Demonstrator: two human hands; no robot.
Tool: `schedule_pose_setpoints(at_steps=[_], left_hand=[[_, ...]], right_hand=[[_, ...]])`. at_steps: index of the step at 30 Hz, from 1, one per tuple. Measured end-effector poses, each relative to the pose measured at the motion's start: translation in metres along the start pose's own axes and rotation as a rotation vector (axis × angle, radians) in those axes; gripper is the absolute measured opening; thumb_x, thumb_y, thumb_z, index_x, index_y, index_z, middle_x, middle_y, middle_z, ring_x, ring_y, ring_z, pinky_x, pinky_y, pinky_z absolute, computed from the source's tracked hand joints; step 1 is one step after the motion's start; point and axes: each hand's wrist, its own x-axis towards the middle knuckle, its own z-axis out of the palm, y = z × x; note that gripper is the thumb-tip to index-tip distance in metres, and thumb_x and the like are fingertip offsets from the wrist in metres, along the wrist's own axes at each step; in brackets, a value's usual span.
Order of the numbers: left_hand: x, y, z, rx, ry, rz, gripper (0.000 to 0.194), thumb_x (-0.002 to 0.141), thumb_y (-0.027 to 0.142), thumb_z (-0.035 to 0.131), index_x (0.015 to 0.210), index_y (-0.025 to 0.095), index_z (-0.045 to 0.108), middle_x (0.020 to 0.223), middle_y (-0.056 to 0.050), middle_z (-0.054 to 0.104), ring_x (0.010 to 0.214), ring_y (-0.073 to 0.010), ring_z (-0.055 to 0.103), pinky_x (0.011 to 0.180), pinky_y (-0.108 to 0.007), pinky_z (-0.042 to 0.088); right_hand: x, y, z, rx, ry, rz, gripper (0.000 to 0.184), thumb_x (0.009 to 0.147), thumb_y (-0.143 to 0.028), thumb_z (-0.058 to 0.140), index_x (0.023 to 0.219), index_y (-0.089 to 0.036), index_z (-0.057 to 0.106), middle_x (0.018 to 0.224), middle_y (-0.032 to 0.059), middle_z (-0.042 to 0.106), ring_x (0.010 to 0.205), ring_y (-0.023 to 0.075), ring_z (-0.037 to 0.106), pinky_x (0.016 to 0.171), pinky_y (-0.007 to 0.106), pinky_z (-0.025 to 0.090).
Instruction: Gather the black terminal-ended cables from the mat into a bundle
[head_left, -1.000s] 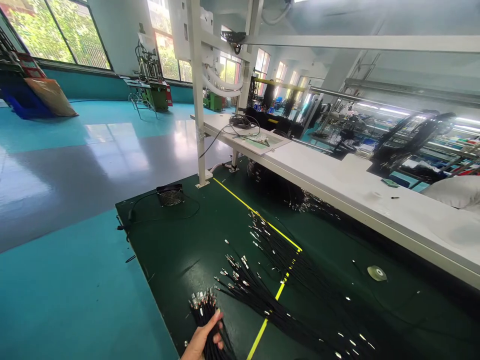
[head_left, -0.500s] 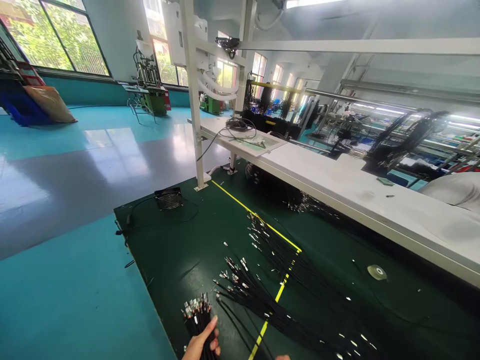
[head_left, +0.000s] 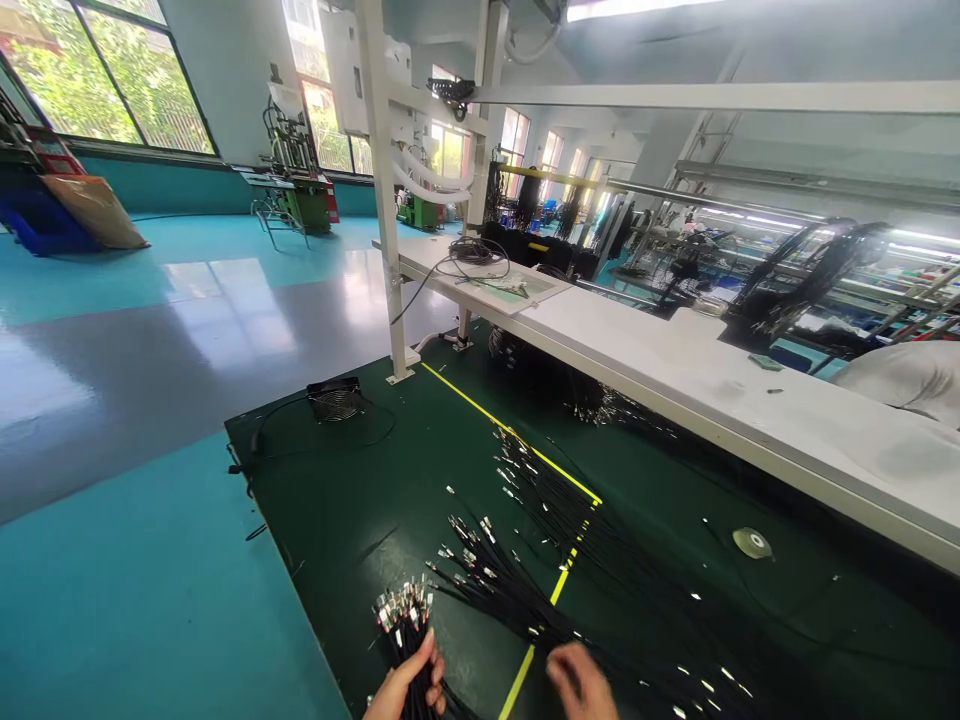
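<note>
Partly cropped, the left hand (head_left: 409, 685) is clamped round a cable bundle (head_left: 405, 625); just right, the blurred right hand (head_left: 581, 680) cannot be judged open or closed.

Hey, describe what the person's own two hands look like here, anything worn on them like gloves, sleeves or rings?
Both are bare. The left hand shows no glove, ring or sleeve in the part in view. The right hand is motion-blurred, also ungloved, with no sleeve visible. Both wrists are cut off by the bottom edge, so any watch or cuff is out of view.
</note>
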Motion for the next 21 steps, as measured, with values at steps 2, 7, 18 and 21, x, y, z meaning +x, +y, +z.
schedule_pose_setpoints(at_steps=[2,7,18,21], left_hand=[[0.0,0.001,-0.002,0.011,0.0,-0.003,0.033,0.062,0.043,0.065,0.06,0.016,0.047,0.051,0.005,0.046,0.038,-0.0039,0.036,0.044,-0.02,0.036],[-0.001,0.001,-0.002,-0.006,0.019,-0.031,0.031,0.063,0.042,0.065,0.061,0.016,0.047,0.051,0.005,0.047,0.038,-0.0039,0.037,0.044,-0.019,0.037],[0.0,0.001,-0.001,0.021,0.179,0.003,0.03,0.06,0.039,0.068,0.06,0.014,0.051,0.062,-0.001,0.06,0.039,-0.0051,0.042,0.042,-0.02,0.04],[-0.002,0.004,0.002,0.048,0.217,0.003,0.028,0.06,0.036,0.069,0.064,0.013,0.055,0.067,-0.004,0.063,0.047,-0.0081,0.051,0.046,-0.019,0.041]], right_hand=[[0.027,0.019,-0.006,-0.149,0.083,0.061,0.028,0.077,-0.034,0.039,0.09,-0.02,0.059,0.092,0.0071,0.062,0.087,0.0201,0.055,0.077,0.036,0.045],[0.056,0.046,-0.011,-0.302,-0.085,0.084,0.02,0.073,-0.023,0.039,0.076,-0.023,0.058,0.082,0.0045,0.061,0.083,0.0196,0.057,0.069,0.032,0.044],[0.04,0.041,-0.03,0.031,0.118,0.117,0.028,0.076,-0.043,0.039,0.084,-0.02,0.053,0.082,0.0057,0.066,0.077,0.0167,0.061,0.072,0.027,0.048],[0.029,0.036,-0.036,0.124,0.107,0.123,0.028,0.073,-0.043,0.046,0.082,-0.019,0.055,0.082,0.0074,0.067,0.079,0.0171,0.062,0.072,0.025,0.049]])
